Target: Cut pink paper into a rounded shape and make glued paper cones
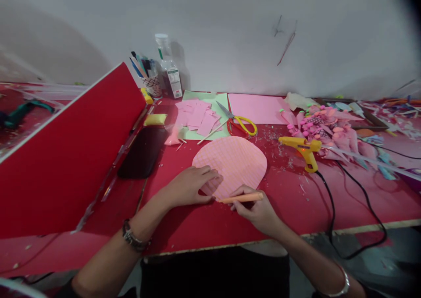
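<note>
A round pink piece with a pale grid pattern (245, 162) lies flat on the red tabletop in front of me. My left hand (194, 186) rests on its lower left part, fingers stretched out over it and thumb near its bottom edge. Between the fingers of my right hand (255, 210) is an orange marker (245, 197), held nearly level. Its left end points at the bottom edge of the round piece, close to my left thumb. Whether the tip touches the surface, I cannot tell.
Behind the round piece, yellow-and-red-handled scissors (241, 123) and pink paper strips (199, 116) lie on a green sheet (187, 135). A yellow glue gun (304, 149) with a black cord and several pink cones (342, 136) are at right. At left stand a red board (75, 149) and a phone (143, 152).
</note>
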`<control>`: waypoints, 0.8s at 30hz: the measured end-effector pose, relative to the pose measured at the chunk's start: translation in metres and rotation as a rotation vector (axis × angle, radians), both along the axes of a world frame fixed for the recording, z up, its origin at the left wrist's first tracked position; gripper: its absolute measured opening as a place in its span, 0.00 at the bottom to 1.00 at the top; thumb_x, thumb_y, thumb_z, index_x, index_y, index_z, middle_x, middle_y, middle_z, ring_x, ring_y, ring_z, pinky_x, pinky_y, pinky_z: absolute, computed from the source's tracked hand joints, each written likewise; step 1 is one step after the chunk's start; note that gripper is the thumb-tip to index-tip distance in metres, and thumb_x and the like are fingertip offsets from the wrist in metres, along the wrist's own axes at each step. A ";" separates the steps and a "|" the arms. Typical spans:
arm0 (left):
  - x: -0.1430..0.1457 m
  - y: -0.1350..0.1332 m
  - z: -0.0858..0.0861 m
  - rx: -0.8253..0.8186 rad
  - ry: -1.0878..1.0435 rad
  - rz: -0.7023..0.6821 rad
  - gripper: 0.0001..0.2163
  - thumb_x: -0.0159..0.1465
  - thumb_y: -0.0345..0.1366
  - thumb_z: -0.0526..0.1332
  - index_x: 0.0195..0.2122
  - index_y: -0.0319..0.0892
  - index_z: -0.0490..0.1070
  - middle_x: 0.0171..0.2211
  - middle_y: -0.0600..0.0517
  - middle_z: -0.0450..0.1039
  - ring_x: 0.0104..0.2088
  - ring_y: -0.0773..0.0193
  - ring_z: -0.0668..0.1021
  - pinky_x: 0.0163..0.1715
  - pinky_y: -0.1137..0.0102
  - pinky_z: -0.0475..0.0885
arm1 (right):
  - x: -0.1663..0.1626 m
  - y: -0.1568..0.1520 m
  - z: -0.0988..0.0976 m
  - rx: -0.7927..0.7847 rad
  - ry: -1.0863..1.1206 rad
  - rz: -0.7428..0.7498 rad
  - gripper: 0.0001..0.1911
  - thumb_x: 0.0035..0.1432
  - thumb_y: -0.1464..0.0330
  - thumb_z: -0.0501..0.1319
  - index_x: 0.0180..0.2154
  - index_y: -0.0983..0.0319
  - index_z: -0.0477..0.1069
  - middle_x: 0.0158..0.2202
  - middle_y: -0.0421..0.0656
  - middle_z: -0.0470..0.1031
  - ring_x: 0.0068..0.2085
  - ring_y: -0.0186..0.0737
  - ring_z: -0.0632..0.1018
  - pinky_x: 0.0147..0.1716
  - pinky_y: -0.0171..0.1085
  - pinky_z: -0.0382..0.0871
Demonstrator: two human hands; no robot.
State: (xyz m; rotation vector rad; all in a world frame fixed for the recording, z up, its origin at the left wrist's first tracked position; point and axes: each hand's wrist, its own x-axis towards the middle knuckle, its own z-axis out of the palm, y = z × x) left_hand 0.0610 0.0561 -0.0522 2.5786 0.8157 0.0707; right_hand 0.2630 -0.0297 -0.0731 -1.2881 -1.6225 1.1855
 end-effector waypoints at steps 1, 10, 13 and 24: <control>0.000 0.000 0.000 0.002 0.001 0.001 0.23 0.55 0.40 0.57 0.52 0.45 0.58 0.47 0.48 0.66 0.44 0.57 0.71 0.41 0.65 0.64 | 0.000 0.000 0.000 0.005 -0.007 0.000 0.05 0.52 0.73 0.56 0.30 0.63 0.70 0.25 0.39 0.72 0.27 0.33 0.74 0.27 0.32 0.67; 0.001 0.000 0.000 0.017 0.033 0.017 0.24 0.53 0.40 0.58 0.52 0.44 0.58 0.46 0.48 0.66 0.43 0.56 0.71 0.40 0.66 0.64 | 0.000 0.000 -0.003 0.029 -0.021 -0.042 0.05 0.51 0.73 0.56 0.30 0.63 0.70 0.24 0.39 0.73 0.27 0.33 0.74 0.27 0.31 0.67; 0.001 0.001 0.000 0.016 0.036 0.009 0.24 0.53 0.40 0.58 0.52 0.45 0.58 0.46 0.48 0.66 0.43 0.56 0.71 0.40 0.66 0.64 | 0.002 0.001 -0.003 0.057 -0.035 -0.068 0.05 0.51 0.73 0.57 0.30 0.63 0.71 0.24 0.39 0.73 0.26 0.33 0.74 0.26 0.31 0.67; 0.000 0.001 -0.001 0.014 0.012 0.009 0.25 0.53 0.42 0.58 0.52 0.46 0.58 0.45 0.49 0.67 0.42 0.57 0.71 0.39 0.66 0.64 | 0.023 0.005 -0.006 0.116 -0.132 -0.208 0.05 0.53 0.70 0.56 0.30 0.62 0.70 0.24 0.40 0.72 0.26 0.34 0.73 0.24 0.31 0.66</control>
